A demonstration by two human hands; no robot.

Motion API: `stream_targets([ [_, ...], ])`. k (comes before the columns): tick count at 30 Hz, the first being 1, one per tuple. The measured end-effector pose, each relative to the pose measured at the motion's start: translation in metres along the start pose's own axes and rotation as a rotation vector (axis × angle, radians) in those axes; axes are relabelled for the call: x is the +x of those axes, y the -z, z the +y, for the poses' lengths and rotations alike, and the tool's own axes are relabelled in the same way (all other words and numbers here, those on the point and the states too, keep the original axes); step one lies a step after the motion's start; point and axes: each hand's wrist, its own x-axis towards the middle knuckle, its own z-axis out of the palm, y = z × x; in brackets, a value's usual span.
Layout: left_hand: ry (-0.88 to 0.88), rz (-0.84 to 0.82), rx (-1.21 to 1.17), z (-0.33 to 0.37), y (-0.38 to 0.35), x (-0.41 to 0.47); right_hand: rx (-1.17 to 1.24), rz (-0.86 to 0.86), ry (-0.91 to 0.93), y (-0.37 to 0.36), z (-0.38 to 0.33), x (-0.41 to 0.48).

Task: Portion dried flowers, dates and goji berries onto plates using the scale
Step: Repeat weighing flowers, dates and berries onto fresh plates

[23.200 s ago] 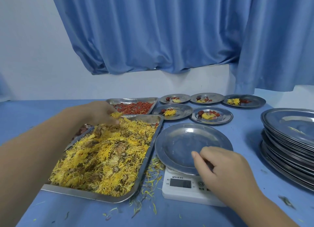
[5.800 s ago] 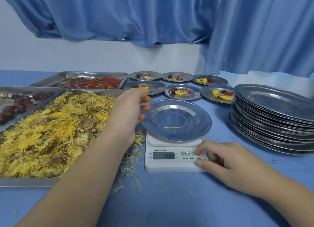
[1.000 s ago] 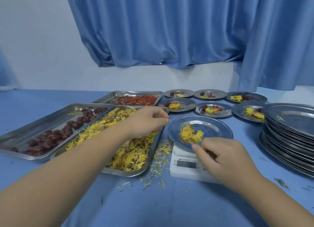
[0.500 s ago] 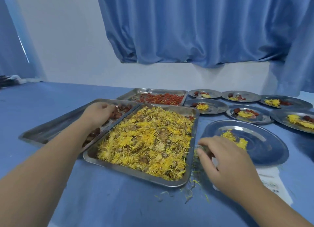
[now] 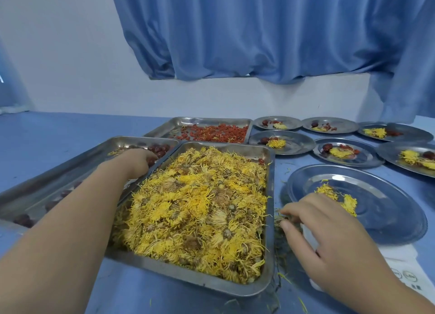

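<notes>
The left hand (image 5: 137, 159) is stretched far forward, palm down, its fingertips hidden. The right hand (image 5: 317, 226) is held nearer, fingers loosely bent.

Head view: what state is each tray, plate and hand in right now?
Flower tray, heaped full.
Date tray, mostly bare, few dates in it.
Berry tray, thin layer.
Plate on scale, flowers only.
Scale, display hidden.
Back plates, six, already portioned.
Left hand, in date tray, grip hidden.
Right hand, seems to pinch loose petals.
</notes>
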Motion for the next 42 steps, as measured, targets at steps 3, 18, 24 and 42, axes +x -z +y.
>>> stream_targets([
  [3, -0.014, -0.043, -0.019, -0.004, 0.003, 0.011, 0.002, -0.003, 0.002, -0.001, 0.002, 0.000],
  [18, -0.028, 0.100, -0.054, -0.030, -0.008, 0.010, 0.024, 0.030, 0.006, -0.002, 0.004, 0.001],
  [24, -0.070, 0.264, -0.244, -0.007, 0.017, -0.023, 0.038, 0.055, 0.006, 0.001, 0.003, 0.001],
  [42, -0.715, 0.109, -0.294, 0.249, 0.031, -0.123, 0.900, 0.702, -0.987, 0.063, 0.053, -0.003],
])
